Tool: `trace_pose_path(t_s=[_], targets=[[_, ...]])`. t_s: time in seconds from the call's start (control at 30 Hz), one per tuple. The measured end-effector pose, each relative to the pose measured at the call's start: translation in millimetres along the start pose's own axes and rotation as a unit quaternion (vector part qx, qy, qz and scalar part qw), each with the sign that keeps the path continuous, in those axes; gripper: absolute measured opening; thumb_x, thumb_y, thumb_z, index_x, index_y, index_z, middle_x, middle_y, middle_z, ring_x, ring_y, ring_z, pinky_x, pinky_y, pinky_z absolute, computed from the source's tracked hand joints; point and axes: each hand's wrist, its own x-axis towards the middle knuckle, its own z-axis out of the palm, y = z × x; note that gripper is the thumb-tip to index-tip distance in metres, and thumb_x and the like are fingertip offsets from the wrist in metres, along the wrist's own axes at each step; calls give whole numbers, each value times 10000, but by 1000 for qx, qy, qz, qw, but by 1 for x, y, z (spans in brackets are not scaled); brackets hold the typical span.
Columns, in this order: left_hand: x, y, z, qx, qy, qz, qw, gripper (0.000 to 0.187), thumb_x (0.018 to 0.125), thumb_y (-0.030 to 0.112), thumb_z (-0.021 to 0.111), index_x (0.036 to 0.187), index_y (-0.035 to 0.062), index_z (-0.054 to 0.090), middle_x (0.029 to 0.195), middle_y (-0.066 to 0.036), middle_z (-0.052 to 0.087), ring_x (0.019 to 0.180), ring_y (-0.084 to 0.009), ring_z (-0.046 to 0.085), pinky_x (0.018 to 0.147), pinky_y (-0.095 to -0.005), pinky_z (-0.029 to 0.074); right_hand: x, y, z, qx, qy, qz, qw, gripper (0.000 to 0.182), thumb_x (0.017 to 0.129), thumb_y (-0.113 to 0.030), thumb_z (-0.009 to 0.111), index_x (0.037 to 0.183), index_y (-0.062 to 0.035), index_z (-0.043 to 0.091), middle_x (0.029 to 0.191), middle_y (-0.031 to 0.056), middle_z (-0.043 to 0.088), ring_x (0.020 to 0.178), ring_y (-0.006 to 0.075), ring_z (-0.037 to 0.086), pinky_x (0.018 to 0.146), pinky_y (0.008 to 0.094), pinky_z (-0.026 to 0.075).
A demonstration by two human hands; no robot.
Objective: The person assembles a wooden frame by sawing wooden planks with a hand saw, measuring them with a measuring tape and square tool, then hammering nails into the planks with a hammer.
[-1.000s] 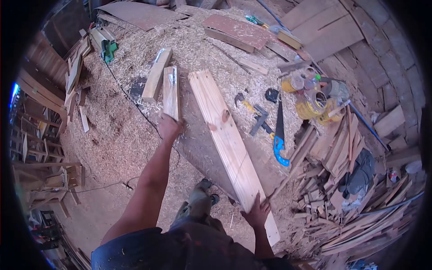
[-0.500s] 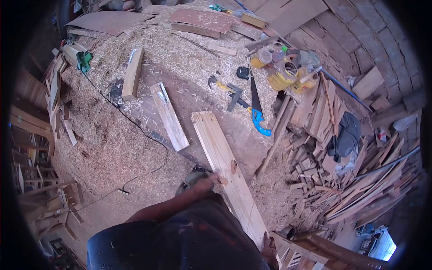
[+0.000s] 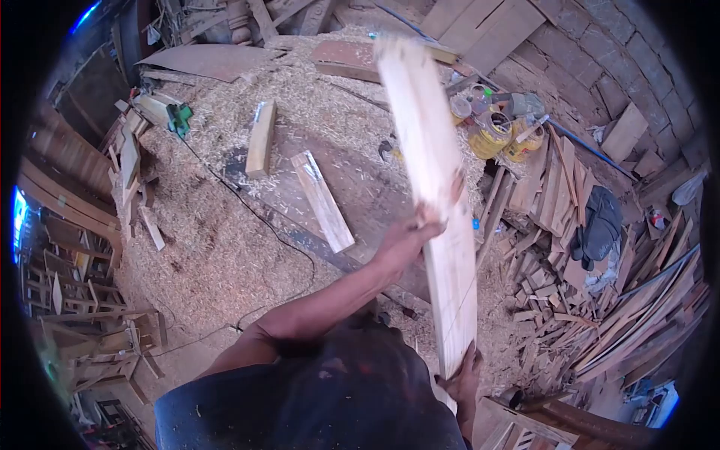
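A long pale wooden board (image 3: 454,307) with knots and a thin line across it is raised in front of me, its far end blurred. My left hand (image 3: 418,231) grips its left edge near the middle, fingers closed. My right hand (image 3: 463,376) is closed around the near end. Behind the board, only a bit of a blue saw handle (image 3: 475,223) and the head of a hammer (image 3: 386,150) show. Two shorter wood blocks, one lighter block (image 3: 324,201) and one yellowish block (image 3: 261,141), lie on the shaving-strewn work surface to the left.
Wood shavings (image 3: 210,217) cover much of the ground, crossed by a black cable (image 3: 247,206). Yellow plastic containers (image 3: 489,135) stand at the right, above a heap of offcuts (image 3: 544,292) and a dark bag (image 3: 600,229). Wooden chair frames (image 3: 105,330) are at the left.
The board has been lifted and swung right and up, now covering most of the hammer and saw. Both hands have moved with it. The whole view has shifted slightly.
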Motion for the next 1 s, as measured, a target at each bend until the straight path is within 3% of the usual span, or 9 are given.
trace_pose_path(t_s=[0.13,0.23,0.27,0.37,0.47,0.57,0.77,0.87,1.0], targets=[[-25,78,4,-2,-39,258,965,658,965,323,801,1473,-20,559,1293,-142,707,1168,-195,682,946,-380,567,65,-84,-12,84,52,-99,990,1478,523,-297,971,1725,-98,134,1552,326,357,1433,520,409,1187,540,425],[-48,83,7,44,-22,348,936,869,931,419,826,1575,-13,434,1448,-198,598,1310,-273,606,1111,-434,500,89,-138,-17,135,67,-185,971,1456,529,-293,974,1728,-102,170,1540,291,369,1440,476,413,1208,520,411],[-48,74,-3,99,-61,279,953,1057,886,460,868,1645,-5,297,1574,-225,471,1418,-311,517,1178,-438,448,94,-154,-18,157,58,-204,965,1448,531,-292,976,1728,-105,182,1538,283,372,1443,470,412,1211,516,409],[-49,32,-25,145,-53,285,946,950,867,374,873,1576,-48,402,1492,-230,570,1349,-316,593,1130,-420,488,106,-188,-17,176,39,-235,955,1407,547,-288,987,1724,-121,236,1529,252,375,1442,443,413,1218,503,402],[-34,22,-77,101,-64,112,986,731,870,222,818,1469,-83,528,1345,-217,681,1255,-318,664,1079,-408,522,108,-217,-2,173,-4,-217,961,1409,546,-319,1000,1723,-126,248,1509,243,364,1431,432,411,1217,500,400],[-36,14,-137,32,-14,139,990,544,865,113,746,1352,-97,624,1224,-200,743,1159,-315,714,1036,-400,544,118,-259,20,194,-39,-209,958,1427,541,-389,1021,1720,-124,261,1489,235,351,1417,424,408,1214,501,396],[-57,68,-267,-4,100,108,989,585,861,87,770,1378,-112,580,1259,-199,728,1168,-291,708,1038,-382,543,148,-366,74,245,-33,-260,933,1440,537,-523,1027,1705,-100,298,1552,275,323,1469,467,359,1228,517,370],[-63,115,-321,19,131,171,976,582,839,90,789,1358,-92,602,1244,-190,729,1111,-285,722,1008,-391,561,181,-427,92,156,10,-320,934,1388,587,-595,985,1692,-84,319,1622,305,281,1514,487,323,1244,511,357],[-97,178,-400,80,172,193,963,628,827,98,844,1363,-102,586,1269,-192,706,1159,-285,695,1038,-403,543,232,-470,124,207,-28,-277,938,1237,730,-612,906,1675,-53,336,1637,319,299,1523,488,344,1255,498,355]])
